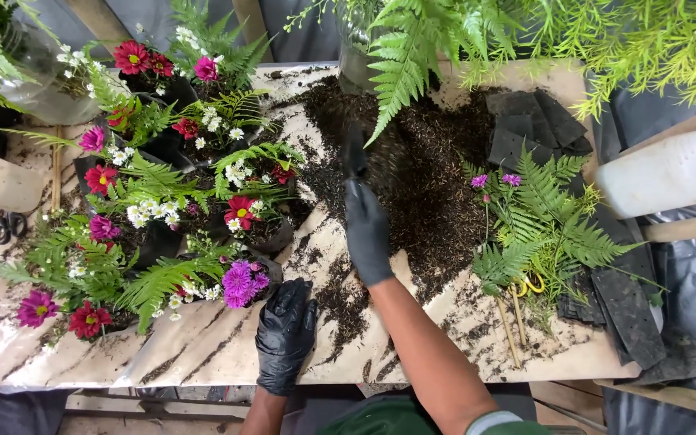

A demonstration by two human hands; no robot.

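— At the table's [203, 346] near edge, where do we place our hands?
— Our left hand [285, 334], black-gloved, rests flat and unclenched on the surface, just beside the purple-flower pot [243, 282]. Our right hand [366, 234], also gloved, is clamped on a dark trowel [354, 153].
— Where is the trowel?
— Its blade sits in the soil heap [420, 177] toward the far edge, centre. Potted flowers [163, 177] fill the left side; loose ferns [537, 229] lie right.
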